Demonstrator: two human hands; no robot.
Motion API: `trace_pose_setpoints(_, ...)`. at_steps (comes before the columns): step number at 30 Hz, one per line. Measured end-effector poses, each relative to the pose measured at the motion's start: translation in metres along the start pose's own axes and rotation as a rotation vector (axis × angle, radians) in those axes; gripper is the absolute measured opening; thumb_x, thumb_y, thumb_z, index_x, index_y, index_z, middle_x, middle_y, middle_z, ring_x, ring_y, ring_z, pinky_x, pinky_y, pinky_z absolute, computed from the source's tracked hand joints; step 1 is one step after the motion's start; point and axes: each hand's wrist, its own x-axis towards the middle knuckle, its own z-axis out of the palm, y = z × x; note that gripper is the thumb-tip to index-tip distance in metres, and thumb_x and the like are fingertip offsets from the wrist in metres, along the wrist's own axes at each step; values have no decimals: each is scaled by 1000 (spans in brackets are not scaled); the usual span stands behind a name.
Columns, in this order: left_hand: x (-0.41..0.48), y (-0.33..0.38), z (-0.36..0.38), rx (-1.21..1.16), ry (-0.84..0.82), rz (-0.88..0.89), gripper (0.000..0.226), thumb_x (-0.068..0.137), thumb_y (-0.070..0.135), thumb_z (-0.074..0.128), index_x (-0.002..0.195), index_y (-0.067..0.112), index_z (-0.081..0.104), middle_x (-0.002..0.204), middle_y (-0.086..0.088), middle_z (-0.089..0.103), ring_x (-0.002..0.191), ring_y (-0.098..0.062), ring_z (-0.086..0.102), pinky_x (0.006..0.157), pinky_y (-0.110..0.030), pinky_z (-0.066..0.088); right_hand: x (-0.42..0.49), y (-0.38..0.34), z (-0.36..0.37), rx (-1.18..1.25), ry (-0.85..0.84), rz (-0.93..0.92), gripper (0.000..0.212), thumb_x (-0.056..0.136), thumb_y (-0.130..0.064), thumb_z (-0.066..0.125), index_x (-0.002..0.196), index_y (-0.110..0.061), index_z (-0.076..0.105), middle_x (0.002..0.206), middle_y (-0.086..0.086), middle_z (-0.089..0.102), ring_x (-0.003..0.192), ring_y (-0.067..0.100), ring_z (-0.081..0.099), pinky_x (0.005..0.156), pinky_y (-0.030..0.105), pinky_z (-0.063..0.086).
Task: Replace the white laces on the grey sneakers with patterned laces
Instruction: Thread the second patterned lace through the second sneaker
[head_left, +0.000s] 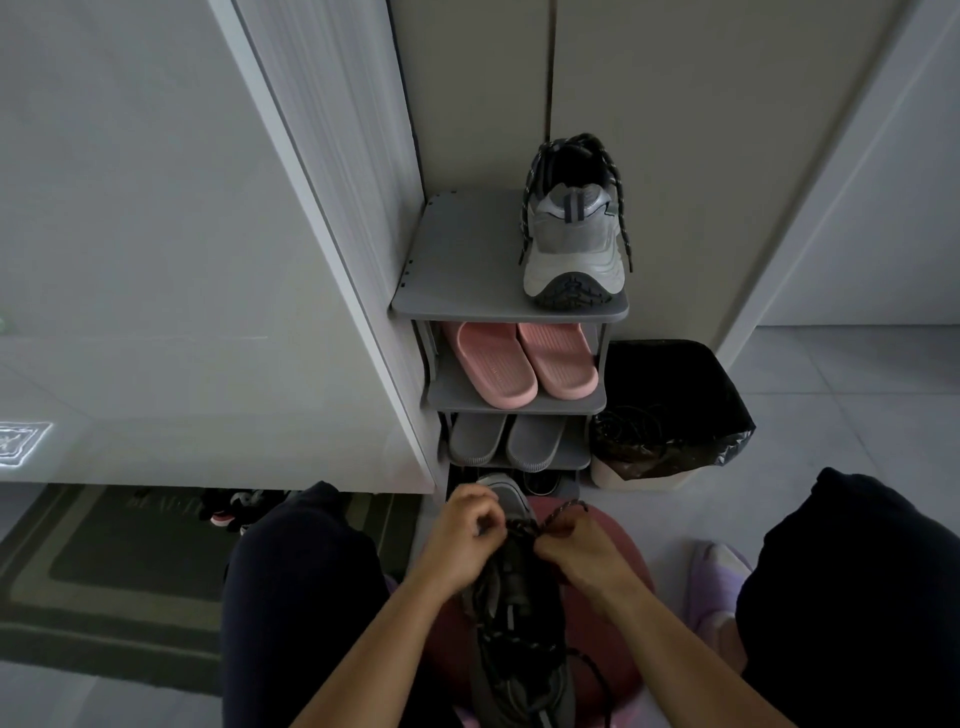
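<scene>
A grey sneaker (511, 613) lies between my knees on a round pink stool (613, 530), toe pointing away from me. A dark patterned lace (563, 512) runs through its eyelets. My left hand (467, 535) pinches the lace near the toe end of the lacing. My right hand (576, 551) grips the same lace just to the right, a loop sticking up above the fingers. The second grey sneaker (574, 234) stands heel toward me on the top of the shoe rack (457, 270), with patterned laces hanging down both sides.
The rack holds pink slippers (519, 369) on its second shelf and grey slippers (506, 439) below. A bin lined with a black bag (670, 410) stands right of the rack. A dark doormat (104, 566) lies at left, and a purple slipper (719, 582) is on the tiled floor.
</scene>
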Motion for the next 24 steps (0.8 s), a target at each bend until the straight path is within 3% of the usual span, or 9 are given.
trace_pose_setpoints(5,-12,-2,-29,-248,127,-126,31,82,-5,59,63,17,48,87,6,61,77,5,57,68,-4,40,-2,2,5,-61,124,-53,23,69,-3,64,72,-13,43,57,-2,48,53,9,45,48,20,33)
trace_pose_setpoints(9,-11,-18,-67,-369,434,-323,30,85,-11,48,65,11,41,81,-5,64,63,-16,59,65,-27,43,-12,1,-7,-116,164,-76,28,73,-2,64,92,-12,46,68,1,57,62,11,53,52,17,40)
trace_pose_setpoints(12,-2,-32,-86,-216,526,-423,19,88,-1,48,73,10,44,83,-8,64,71,-27,59,68,-35,44,-16,3,-15,-188,157,-124,30,76,0,63,94,-13,42,71,0,54,61,7,48,46,7,38)
trace_pose_setpoints(14,2,-28,-80,130,377,-481,5,90,10,50,87,6,49,90,-13,64,82,-32,60,71,-38,46,-15,5,-17,-224,158,-132,27,77,-2,62,92,-12,42,72,-1,52,61,7,47,47,7,38)
trace_pose_setpoints(16,3,-12,-59,460,190,-430,19,91,19,52,105,6,47,109,-14,59,98,-32,58,75,-36,44,-15,8,-16,-256,153,-118,22,78,-10,63,88,-11,44,70,-2,50,60,8,46,51,11,38)
trace_pose_setpoints(19,2,15,-24,341,110,-154,36,92,23,54,126,15,43,127,-4,48,109,-20,53,82,-28,42,-18,12,-8,-291,68,-31,31,81,-33,64,94,-11,47,78,-5,54,71,9,52,63,22,43)
trace_pose_setpoints(21,3,26,-5,257,-70,-7,34,93,25,53,126,19,49,127,0,50,108,-15,55,87,-27,44,-22,14,-5,-387,22,-2,32,85,-33,58,104,-11,45,87,-3,54,78,13,52,65,24,41)
trace_pose_setpoints(23,4,32,6,312,-196,7,29,92,27,55,119,18,54,122,0,51,105,-15,56,86,-25,44,-24,13,-11,-562,41,-70,14,87,-26,53,86,-18,41,74,-7,47,67,10,46,54,19,32)
trace_pose_setpoints(24,6,35,9,332,-196,-8,26,91,27,56,115,17,56,119,-1,52,103,-16,57,82,-25,43,-23,13,-15,-616,60,-102,20,86,-25,52,74,-23,36,69,-10,41,64,10,42,50,17,28)
